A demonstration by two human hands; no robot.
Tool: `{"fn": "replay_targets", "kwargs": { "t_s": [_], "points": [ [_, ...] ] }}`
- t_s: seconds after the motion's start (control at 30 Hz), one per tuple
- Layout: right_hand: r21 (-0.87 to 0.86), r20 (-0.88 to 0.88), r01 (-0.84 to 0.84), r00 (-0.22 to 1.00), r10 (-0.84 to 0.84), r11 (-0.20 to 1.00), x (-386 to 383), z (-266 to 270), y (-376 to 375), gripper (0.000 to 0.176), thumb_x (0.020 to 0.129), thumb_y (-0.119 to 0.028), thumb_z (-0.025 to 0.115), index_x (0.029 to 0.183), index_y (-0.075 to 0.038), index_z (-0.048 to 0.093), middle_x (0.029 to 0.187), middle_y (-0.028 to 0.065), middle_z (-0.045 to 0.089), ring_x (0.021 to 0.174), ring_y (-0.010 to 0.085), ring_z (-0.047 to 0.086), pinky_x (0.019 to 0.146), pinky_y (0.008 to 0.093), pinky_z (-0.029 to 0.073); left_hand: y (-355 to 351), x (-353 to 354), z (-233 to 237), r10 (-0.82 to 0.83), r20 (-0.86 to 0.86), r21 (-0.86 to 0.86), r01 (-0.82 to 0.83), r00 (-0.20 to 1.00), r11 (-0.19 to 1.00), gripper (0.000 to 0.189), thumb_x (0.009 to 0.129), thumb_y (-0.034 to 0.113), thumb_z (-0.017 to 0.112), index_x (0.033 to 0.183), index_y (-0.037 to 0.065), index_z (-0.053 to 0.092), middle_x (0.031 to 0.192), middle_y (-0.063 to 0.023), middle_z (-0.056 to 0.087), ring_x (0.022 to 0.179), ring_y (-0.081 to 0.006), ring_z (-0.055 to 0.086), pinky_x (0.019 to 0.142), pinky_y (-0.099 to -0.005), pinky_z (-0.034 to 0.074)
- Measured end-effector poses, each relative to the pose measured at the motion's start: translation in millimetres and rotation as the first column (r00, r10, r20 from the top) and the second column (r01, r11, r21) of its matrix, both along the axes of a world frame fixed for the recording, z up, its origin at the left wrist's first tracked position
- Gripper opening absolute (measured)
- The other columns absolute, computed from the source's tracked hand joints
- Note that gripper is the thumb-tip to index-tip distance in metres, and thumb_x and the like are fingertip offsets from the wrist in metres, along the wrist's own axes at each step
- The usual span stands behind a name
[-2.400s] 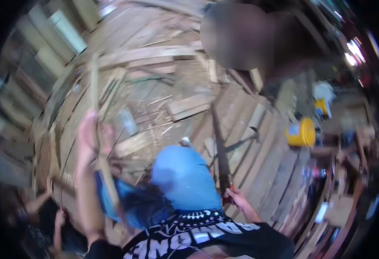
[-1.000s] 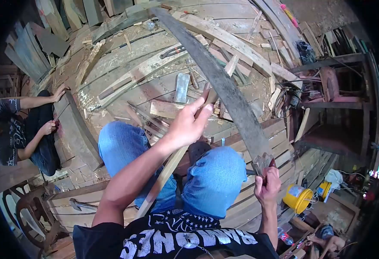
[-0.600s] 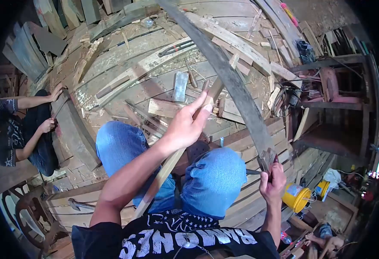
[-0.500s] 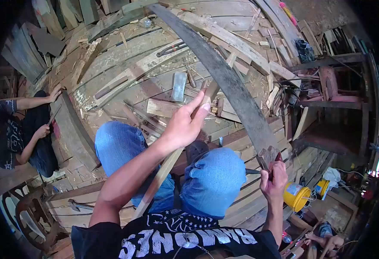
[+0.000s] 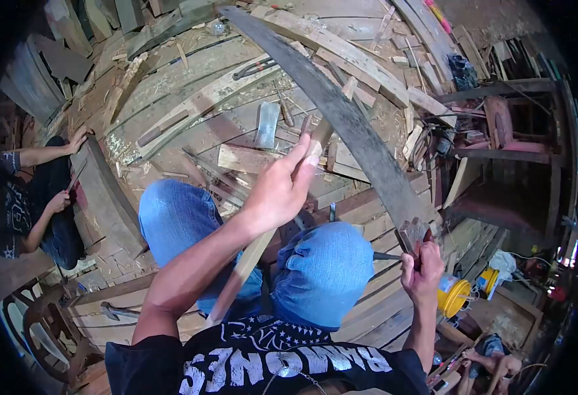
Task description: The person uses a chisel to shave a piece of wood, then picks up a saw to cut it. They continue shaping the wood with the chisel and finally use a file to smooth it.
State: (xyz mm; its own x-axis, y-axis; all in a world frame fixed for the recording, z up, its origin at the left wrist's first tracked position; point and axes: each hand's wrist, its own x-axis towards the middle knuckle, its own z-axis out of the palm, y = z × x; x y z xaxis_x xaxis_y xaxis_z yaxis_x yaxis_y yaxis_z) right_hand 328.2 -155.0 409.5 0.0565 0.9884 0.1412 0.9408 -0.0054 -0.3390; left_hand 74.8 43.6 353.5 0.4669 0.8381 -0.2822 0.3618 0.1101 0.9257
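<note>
My left hand [image 5: 277, 192] has its fingers closed around a wooden strip [image 5: 246, 260]; my right hand [image 5: 422, 268] fingers are clamped on the long saw [image 5: 341, 115].

One saw [image 5: 348, 122]; one wooden strip [image 5: 241, 271]; two yellow buckets [image 5: 452, 296] [image 5: 488, 282].

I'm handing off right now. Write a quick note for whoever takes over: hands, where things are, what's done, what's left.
Left hand: shut on the wooden strip, which slants up between the knees.
Right hand: shut on the handle of the long dark blade, which arcs up and away over the floor planks.
Done: both are in hand, with the blade close by the strip's upper end; I cannot tell if they touch.
Left: no cut shows in the strip.
Nearby: another person sits to the left; a yellow bucket stands beyond the right hand.
</note>
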Motion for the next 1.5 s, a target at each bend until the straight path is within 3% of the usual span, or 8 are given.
{"fn": "replay_targets", "kwargs": {
  "t_s": [0.33,0.4,0.47,0.73,0.8,1.0,1.1,1.5],
  "points": [
    [-0.011,0.07,-0.02,0.997,0.021,1.0,9.6,6.1,-25.1,0.024,0.081,-0.013,0.065,0.077,0.003,0.047,0.069,0.0165,0.046,0.066,0.0357,0.047,0.064,0.0422,0.041,-13.7,-2.9,7.8,-0.033,0.11,-0.138,0.049,0.993,0.989,0.05,0.099,0.022,0.05,0.143,0.004,0.035,0.065,0.0006,0.049,0.059,-0.0062,0.048,0.056,-0.0246,0.043],
    [-0.037,0.034,0.014,0.999,-0.012,0.999,11.7,4.7,-33.2,0.027,0.079,-0.015,0.07,0.076,0.002,0.049,0.064,0.0141,0.043,0.061,0.034,0.046,0.092,0.0558,0.043,-14.3,-4.3,10.2,-0.068,0.061,-0.117,0.075,0.996,0.99,0.051,0.099,0.022,0.05,0.144,0.004,0.035,0.065,0.0019,0.048,0.058,-0.0058,0.046,0.054,-0.0242,0.042],
    [-0.065,0.091,-0.001,0.996,0.007,0.998,13.8,6.7,-34.8,0.024,0.081,-0.012,0.064,0.075,0.003,0.046,0.067,0.0158,0.044,0.066,0.0346,0.046,0.062,0.042,0.04,-14.4,-4.8,6.3,-0.078,0.052,-0.163,0.086,0.996,0.983,0.05,0.096,0.027,0.049,0.138,0.002,0.042,0.119,-0.0262,0.059,0.113,-0.0339,0.058,0.097,-0.0354,0.044],
    [-0.071,0.044,0.005,0.999,-0.002,0.997,6.4,12.4,-31.8,0.024,0.08,-0.012,0.066,0.075,0.002,0.047,0.067,0.0159,0.045,0.064,0.0342,0.045,0.06,0.0423,0.038,-20.4,1.3,22.2,-0.113,-0.051,-0.273,0.095,0.992,0.957,0.05,0.095,0.027,0.049,0.138,0.002,0.042,0.102,-0.0295,0.063,0.098,-0.0373,0.065,0.088,-0.0391,0.048],
    [-0.097,0.035,0.007,0.999,-0.003,0.995,4.8,14.1,-31.6,0.025,0.08,-0.012,0.066,0.075,0.003,0.047,0.067,0.0161,0.045,0.064,0.0344,0.045,0.06,0.0424,0.038,-26.4,0.6,6.2,-0.066,-0.03,-0.082,0.064,0.997,0.995,0.049,0.098,0.022,0.048,0.141,0.0,0.037,0.073,-0.0087,0.059,0.066,-0.0132,0.056,0.068,-0.0287,0.048],
    [-0.181,0.022,0.036,0.999,-0.033,0.983,-1.9,8.9,-32.0,0.025,0.081,-0.014,0.067,0.078,0.003,0.049,0.067,0.0174,0.047,0.063,0.0358,0.046,0.06,0.0434,0.039,-19.8,-1.4,5.0,-0.088,-0.037,-0.161,0.081,0.995,0.984,0.05,0.097,0.027,0.047,0.138,0.001,0.041,0.099,-0.0308,0.062,0.097,-0.0383,0.064,0.089,-0.0371,0.047],
    [-0.195,-0.066,0.085,0.993,-0.1,0.977,0.5,-1.5,-45.4,0.023,0.083,-0.013,0.066,0.079,0.003,0.05,0.067,0.0182,0.045,0.062,0.0369,0.045,0.056,0.044,0.038,-22.1,-5.3,-22.6,-0.077,0.048,-0.036,0.079,0.996,0.996,0.048,0.098,0.024,0.048,0.138,-0.002,0.041,0.098,-0.0215,0.064,0.092,-0.0207,0.062,0.087,-0.0303,0.044],
    [-0.2,0.021,0.086,0.996,-0.083,0.976,-12.5,9.0,-17.3,0.024,0.08,-0.013,0.07,0.078,0.003,0.052,0.067,0.0186,0.051,0.065,0.0383,0.05,0.061,0.0452,0.042,-27.2,2.6,-7.7,-0.153,-0.109,-0.073,0.145,0.982,0.987,0.049,0.097,0.026,0.046,0.138,-0.001,0.041,0.096,-0.0269,0.063,0.091,-0.033,0.065,0.085,-0.0357,0.047]
  ]
}}
